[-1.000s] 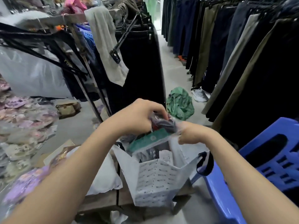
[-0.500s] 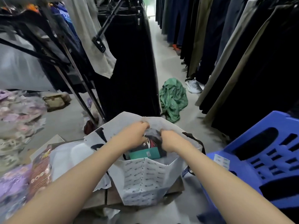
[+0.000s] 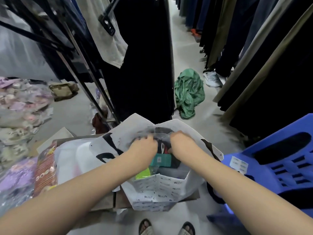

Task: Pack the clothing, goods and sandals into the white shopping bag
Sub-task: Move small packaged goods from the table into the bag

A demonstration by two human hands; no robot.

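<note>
The white shopping bag (image 3: 157,192) with small printed lettering stands open on a low wooden bench. Both my hands are inside its mouth. My left hand (image 3: 144,146) and my right hand (image 3: 181,144) grip a clear plastic packet (image 3: 162,150) of dark clothing with a teal label and press it down into the bag. A bright green item (image 3: 143,173) lies lower in the bag. A white plastic-wrapped bundle (image 3: 74,158) and a red printed packet (image 3: 44,170) lie on the bench to the left.
A blue plastic chair (image 3: 274,165) stands close on the right. Racks of dark hanging trousers line both sides of the aisle. A green cloth (image 3: 188,92) lies on the floor ahead. Piles of bagged goods (image 3: 18,106) fill the left. My sandalled feet (image 3: 166,228) show at the bottom.
The packet was held above the bag a second ago; both hands have since lowered it into the bag's mouth. My view has tilted further down.
</note>
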